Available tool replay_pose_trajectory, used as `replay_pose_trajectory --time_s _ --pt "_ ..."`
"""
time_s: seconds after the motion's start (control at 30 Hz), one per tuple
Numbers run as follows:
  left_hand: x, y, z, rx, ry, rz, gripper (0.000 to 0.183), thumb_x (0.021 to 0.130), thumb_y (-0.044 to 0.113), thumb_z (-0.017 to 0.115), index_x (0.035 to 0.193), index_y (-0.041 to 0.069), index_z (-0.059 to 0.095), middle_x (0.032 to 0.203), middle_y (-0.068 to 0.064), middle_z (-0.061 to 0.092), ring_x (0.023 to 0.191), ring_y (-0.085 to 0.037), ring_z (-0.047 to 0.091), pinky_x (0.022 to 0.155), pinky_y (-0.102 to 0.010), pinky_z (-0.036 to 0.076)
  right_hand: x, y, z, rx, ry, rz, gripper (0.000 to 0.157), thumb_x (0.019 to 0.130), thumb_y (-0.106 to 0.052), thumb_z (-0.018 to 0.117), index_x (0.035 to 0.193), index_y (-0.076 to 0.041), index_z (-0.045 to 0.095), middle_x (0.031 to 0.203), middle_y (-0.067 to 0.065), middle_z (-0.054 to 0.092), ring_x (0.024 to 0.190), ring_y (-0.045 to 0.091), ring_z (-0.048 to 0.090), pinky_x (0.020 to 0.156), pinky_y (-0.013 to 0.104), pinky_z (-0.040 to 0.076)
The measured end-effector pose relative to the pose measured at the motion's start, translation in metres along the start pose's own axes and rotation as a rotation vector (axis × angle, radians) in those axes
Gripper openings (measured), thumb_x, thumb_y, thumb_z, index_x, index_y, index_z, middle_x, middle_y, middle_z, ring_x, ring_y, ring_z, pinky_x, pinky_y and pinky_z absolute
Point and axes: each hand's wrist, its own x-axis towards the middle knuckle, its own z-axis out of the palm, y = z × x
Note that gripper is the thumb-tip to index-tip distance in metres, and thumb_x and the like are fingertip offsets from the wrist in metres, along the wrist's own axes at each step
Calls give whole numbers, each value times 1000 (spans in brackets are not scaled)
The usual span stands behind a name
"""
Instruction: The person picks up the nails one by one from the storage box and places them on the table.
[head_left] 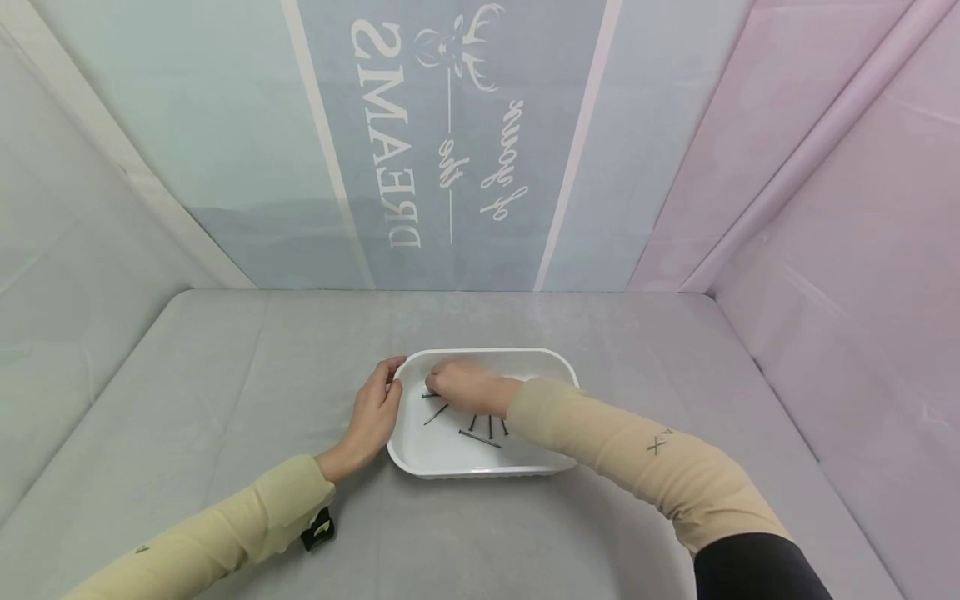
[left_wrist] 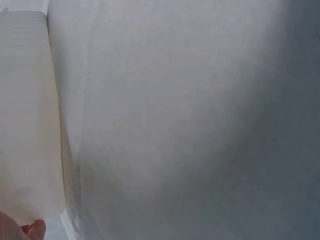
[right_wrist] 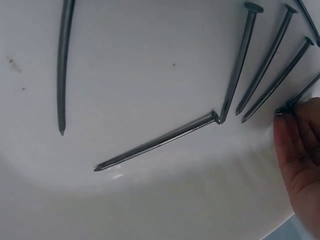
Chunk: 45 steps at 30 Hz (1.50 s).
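A white tray (head_left: 480, 464) with rounded corners holds several dark metal nails (head_left: 480, 438), some side by side, others at angles. My left hand (head_left: 372, 414) holds the tray at its left end, thumb and fingers at the rim. Only fingertips (left_wrist: 36, 230) of it show against the tray's outer wall in the left wrist view. Inside the tray, toward its back left, is my right hand (head_left: 468, 387), blurred in the head view. In the right wrist view, its thumb and fingers pinch a nail (right_wrist: 306, 89) near the head, beside three nearly parallel ones.
The tray stands on a grey cloth-covered table (head_left: 300, 358). Behind rises a blue-grey fabric wall (head_left: 457, 267) with mirrored lettering, and pale side panels flank the table. A small black device (head_left: 318, 530) sits under the left wrist.
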Motion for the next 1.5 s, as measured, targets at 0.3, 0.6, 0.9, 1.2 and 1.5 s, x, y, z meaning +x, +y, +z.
replay_pose_trajectory --time_s 0.3,0.6,0.9,1.2,1.5 --pt "0 -1 -3 7 -13 -4 36 95 6 34 130 0 40 123 -17 51 109 -27 50 88 -43 42 4 -5 -1 -36 -41 12 13 91 -8 52 99 -7 62 86 2 59 76 11 57 66 20 46" --pt "0 -2 -4 0 -9 13 35 94 5 34 128 -2 42 122 -19 51 108 -28 51 88 -43 42 5 -9 -4 -19 -93 20 15 87 -5 57 102 -5 58 87 2 58 77 10 55 68 19 45" --pt "-1 -1 -4 0 -10 6 35 94 5 34 128 -2 42 122 -19 51 108 -28 50 89 -43 42 2 -6 -10 -10 -84 -19 16 83 -3 59 99 -4 56 84 3 57 77 12 55 69 22 45" --pt "0 1 -3 10 -9 2 35 94 4 35 128 -2 41 121 -19 51 107 -29 51 87 -42 43 -6 -2 -19 1 -75 -25 16 82 -3 60 98 -4 56 86 3 56 77 14 55 68 23 45" --pt "0 2 -2 12 -7 -10 35 94 4 35 128 -2 41 120 -19 51 105 -30 51 86 -42 43 -13 2 -25 38 -77 -19 19 83 -5 62 101 -6 56 91 3 57 81 12 56 71 19 45"
